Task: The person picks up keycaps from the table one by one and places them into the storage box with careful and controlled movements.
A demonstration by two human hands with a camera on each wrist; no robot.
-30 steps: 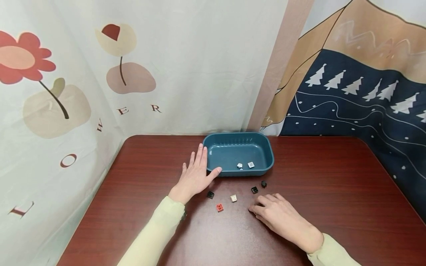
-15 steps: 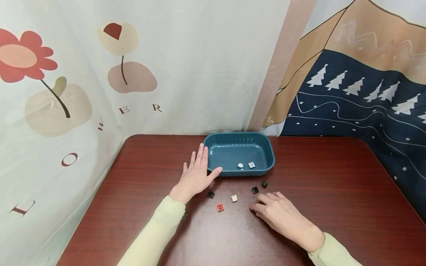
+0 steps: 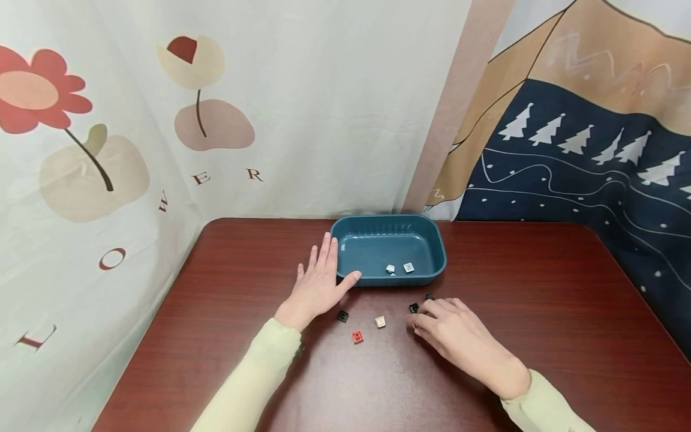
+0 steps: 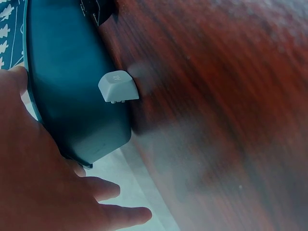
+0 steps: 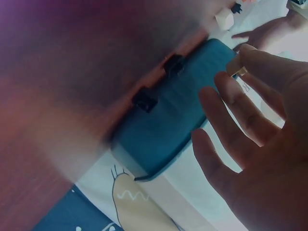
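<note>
My left hand (image 3: 315, 288) lies along the left end of a blue plastic tray (image 3: 345, 280), fingers straight, thumb over the front rim. Between the thumb and index finger of my right hand (image 3: 459, 339) is a small pale keycap (image 5: 235, 66), mostly covered by the fingertips; the other fingers are spread loosely. Two black keycaps (image 5: 145, 98) sit just beyond this hand, partly hidden by it in the head view. A cream keycap (image 3: 380, 322), a red keycap (image 3: 357, 337) and another black keycap (image 3: 342, 315) lie between the hands.
Inside the tray, near its front wall, are a few white keycaps (image 3: 408, 267). The tray stands at the back edge of a dark red wooden table (image 3: 259, 258). Printed curtains (image 3: 324, 120) hang right behind the table.
My right hand has lifted from the table and shifted slightly toward the tray, now covering part of the black keycaps. My left hand and the tray stay in place.
</note>
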